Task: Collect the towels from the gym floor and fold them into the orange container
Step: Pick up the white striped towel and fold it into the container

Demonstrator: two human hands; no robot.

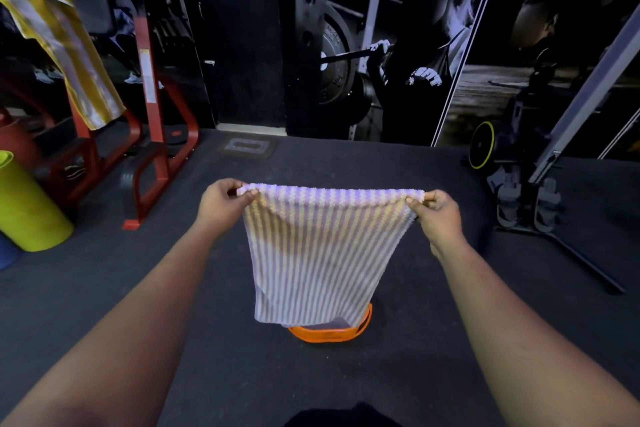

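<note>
Above one orange round container (330,333): one white-and-yellow striped terry towel (320,253) hangs, top corners pinched by left hand (225,206) and right hand (438,218); second yellow-striped towel (59,42) drapes red rack (152,80).

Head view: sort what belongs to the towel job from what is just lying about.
Job: striped towel pinched by left hand and right hand; orange container below; yellow-striped towel draped on red rack.
Lying about: yellow-green roll; wheeled machine.

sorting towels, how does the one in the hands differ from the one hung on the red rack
The held towel has thin pale stripes; the rack towel has broad yellow bands. Left hand and right hand stretch the first flat; the second hangs draped. Both are striped.
</note>
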